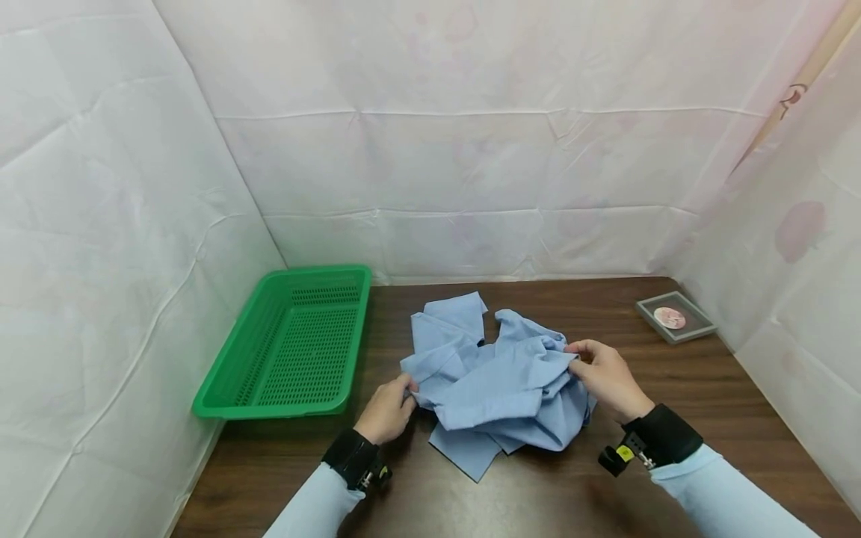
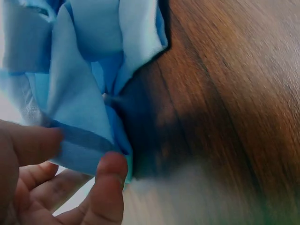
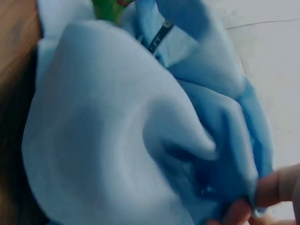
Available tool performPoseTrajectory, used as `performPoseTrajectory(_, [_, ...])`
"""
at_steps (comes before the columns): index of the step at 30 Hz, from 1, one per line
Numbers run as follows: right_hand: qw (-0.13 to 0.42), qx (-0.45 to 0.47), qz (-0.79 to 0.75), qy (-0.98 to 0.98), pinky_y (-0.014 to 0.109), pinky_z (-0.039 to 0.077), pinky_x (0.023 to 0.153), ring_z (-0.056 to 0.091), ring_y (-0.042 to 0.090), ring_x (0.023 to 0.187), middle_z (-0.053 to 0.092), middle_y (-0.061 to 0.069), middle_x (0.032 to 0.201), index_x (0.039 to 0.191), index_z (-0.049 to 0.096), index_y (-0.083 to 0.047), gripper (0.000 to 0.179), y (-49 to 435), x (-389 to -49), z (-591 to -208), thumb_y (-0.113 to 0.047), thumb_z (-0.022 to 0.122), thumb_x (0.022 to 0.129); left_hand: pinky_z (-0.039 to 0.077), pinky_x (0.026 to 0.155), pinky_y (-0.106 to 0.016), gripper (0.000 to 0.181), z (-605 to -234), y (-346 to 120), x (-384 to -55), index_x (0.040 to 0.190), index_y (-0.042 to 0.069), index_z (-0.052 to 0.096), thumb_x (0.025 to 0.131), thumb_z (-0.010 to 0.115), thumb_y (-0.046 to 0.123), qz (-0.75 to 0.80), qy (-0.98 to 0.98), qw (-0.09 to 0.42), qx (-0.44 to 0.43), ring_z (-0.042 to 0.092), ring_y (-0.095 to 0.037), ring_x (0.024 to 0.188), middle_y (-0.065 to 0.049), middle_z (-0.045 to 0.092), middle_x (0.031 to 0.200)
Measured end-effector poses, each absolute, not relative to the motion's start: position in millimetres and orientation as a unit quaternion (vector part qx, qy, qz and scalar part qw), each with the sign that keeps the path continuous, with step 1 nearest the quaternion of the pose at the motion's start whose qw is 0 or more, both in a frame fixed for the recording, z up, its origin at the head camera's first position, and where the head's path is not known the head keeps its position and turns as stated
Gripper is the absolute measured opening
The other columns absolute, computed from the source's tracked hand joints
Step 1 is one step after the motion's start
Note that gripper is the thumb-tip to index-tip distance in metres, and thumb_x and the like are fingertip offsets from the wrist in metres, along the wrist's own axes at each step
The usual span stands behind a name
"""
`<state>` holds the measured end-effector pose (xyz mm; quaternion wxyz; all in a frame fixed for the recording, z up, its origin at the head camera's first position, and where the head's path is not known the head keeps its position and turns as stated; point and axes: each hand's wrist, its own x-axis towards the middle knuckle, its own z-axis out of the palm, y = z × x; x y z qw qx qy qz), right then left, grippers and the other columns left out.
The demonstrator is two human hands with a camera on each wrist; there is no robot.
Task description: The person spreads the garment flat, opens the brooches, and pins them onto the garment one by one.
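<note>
A crumpled light blue shirt point(image 1: 494, 373) lies in loose folds on the wooden table point(image 1: 713, 441). My left hand point(image 1: 388, 409) pinches the shirt at its left edge. Up close in the left wrist view, the thumb and fingers point(image 2: 112, 173) have a flat, stitched band of the cloth between them. On the other side, my right hand point(image 1: 608, 377) pinches a fold at the shirt's right edge. In the right wrist view a small dark label point(image 3: 161, 36) shows inside the shirt, and its fingers point(image 3: 276, 187) grip the cloth at the lower right.
A green plastic basket point(image 1: 353, 351) with a perforated bottom stands left of the shirt, against the white sheet wall point(image 1: 134, 224). At the back right lies a small grey-framed case point(image 1: 693, 329) with a round pink picture. White sheets hang on three sides.
</note>
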<state>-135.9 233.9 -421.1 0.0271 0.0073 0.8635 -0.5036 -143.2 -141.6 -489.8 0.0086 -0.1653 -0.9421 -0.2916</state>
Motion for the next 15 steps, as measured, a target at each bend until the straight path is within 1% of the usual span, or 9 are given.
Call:
performPoseTrajectory(2, [0.035,-0.005,-0.473,0.88,0.025,0.04,0.056,0.049,0.019,0.072,0.053,0.013,0.093,0.122,0.055,0.007,0.033,236,-134,-424,-0.004,0.048,0.091,0.045,0.064,-0.032,0.01,-493,-142,-146,0.097,0.014,0.057,0.09,0.062,0.009,-0.298,-0.941,0.017,-0.157,0.054,-0.014,0.068,0.001,0.06,0.082])
performPoseTrajectory(4, [0.041,-0.013,-0.448,0.893,0.026,0.039,0.052,0.048,0.017,0.065,0.053,0.009,0.082,0.112,0.06,0.006,0.026,237,-132,-428,-0.005,0.049,0.09,0.047,0.067,-0.034,0.012,-497,-143,-147,0.099,0.012,0.059,0.089,0.063,0.011,-0.299,-0.941,0.021,-0.156,0.057,-0.016,0.072,-0.001,0.062,0.084])
performPoseTrajectory(6, [0.049,-0.019,-0.435,0.899,0.026,0.038,0.05,0.048,0.016,0.061,0.051,0.005,0.074,0.098,0.063,0.003,0.017,237,-130,-431,-0.007,0.051,0.089,0.049,0.073,-0.036,0.015,-501,-143,-148,0.101,0.01,0.062,0.086,0.065,0.01,-0.296,-0.941,0.021,-0.164,0.061,-0.019,0.08,-0.003,0.065,0.091])
performPoseTrajectory(8, [0.064,-0.033,-0.429,0.9,0.026,0.037,0.05,0.047,0.015,0.06,0.049,0.002,0.069,0.085,0.061,-0.001,0.009,238,-128,-434,-0.008,0.056,0.088,0.05,0.079,-0.039,0.017,-504,-142,-148,0.102,0.008,0.066,0.085,0.064,0.007,-0.289,-0.941,0.019,-0.177,0.063,-0.022,0.091,-0.006,0.067,0.099])
performPoseTrajectory(10, [0.083,-0.047,-0.43,0.898,0.026,0.037,0.049,0.047,0.015,0.058,0.047,0.001,0.066,0.076,0.057,-0.005,0.011,238,-127,-436,-0.009,0.061,0.085,0.05,0.084,-0.041,0.019,-507,-141,-148,0.101,0.008,0.07,0.084,0.063,0.005,-0.279,-0.942,0.018,-0.188,0.063,-0.025,0.099,-0.008,0.068,0.103])
performPoseTrajectory(13, [0.104,-0.076,-0.438,0.89,0.026,0.038,0.05,0.047,0.015,0.059,0.047,0.0,0.066,0.074,0.058,-0.006,0.013,239,-124,-438,-0.008,0.067,0.083,0.05,0.085,-0.044,0.02,-507,-139,-146,0.1,0.009,0.072,0.086,0.06,0.002,-0.267,-0.943,0.018,-0.199,0.063,-0.029,0.101,-0.01,0.067,0.104])
performPoseTrajectory(15, [0.11,-0.082,-0.443,0.886,0.025,0.038,0.051,0.048,0.016,0.06,0.047,0.001,0.068,0.077,0.059,-0.006,0.011,240,-123,-436,-0.009,0.067,0.084,0.05,0.084,-0.043,0.019,-505,-136,-146,0.099,0.009,0.071,0.088,0.058,0.002,-0.261,-0.944,0.026,-0.201,0.063,-0.028,0.101,-0.01,0.067,0.104])
